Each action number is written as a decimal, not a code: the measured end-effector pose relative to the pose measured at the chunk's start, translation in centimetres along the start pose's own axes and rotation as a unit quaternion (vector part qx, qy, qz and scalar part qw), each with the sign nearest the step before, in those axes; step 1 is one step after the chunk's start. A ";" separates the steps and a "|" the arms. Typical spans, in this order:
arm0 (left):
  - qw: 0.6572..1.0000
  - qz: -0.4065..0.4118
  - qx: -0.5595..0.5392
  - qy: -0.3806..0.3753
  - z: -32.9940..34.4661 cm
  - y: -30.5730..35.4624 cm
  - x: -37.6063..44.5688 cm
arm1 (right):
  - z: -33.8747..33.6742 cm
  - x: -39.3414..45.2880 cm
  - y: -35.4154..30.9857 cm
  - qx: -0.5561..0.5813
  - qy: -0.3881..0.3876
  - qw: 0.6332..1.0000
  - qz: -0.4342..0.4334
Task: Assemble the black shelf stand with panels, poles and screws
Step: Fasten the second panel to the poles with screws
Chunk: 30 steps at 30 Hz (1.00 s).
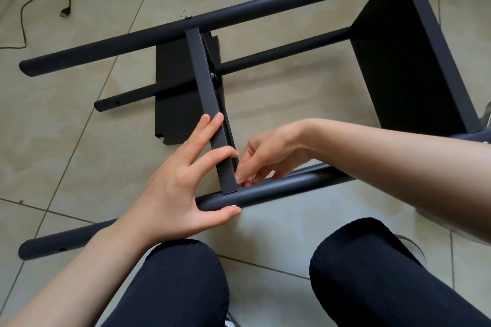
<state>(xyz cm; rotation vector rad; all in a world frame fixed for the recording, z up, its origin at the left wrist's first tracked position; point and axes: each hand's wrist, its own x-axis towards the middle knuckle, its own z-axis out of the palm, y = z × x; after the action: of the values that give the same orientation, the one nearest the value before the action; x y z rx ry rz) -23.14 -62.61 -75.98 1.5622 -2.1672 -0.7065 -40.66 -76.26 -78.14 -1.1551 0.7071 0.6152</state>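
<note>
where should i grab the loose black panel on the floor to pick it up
Probably by its left long edge, coming from the left. The loose black panel lies flat on the tile floor; its right side runs under the middle shelf and a thin pole crosses it. The left edge is bare and open to reach.

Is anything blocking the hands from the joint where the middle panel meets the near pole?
Nothing visible does. The left hand already rests on the middle panel edge, thumb against the near pole by the screw. The right hand fingers reach the joint from the other side; whatever they pinch is hidden.
</note>
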 end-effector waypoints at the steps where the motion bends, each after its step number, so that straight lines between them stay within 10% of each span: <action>1: 1.000 0.000 0.000 0.001 0.0 0.0 0.0 | 0.1 0.1 0.1 -0.003 0.003 1.000 0.001; 30: 1.000 0.005 -0.003 0.002 0.1 -0.1 0.0 | 0.6 1.0 -0.2 -0.014 0.002 1.000 0.007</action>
<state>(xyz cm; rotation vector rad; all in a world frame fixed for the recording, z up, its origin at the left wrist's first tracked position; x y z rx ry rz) -23.11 -62.60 -76.06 1.5475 -2.1675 -0.7053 -39.79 -75.63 -78.60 -1.1775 0.7122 0.6374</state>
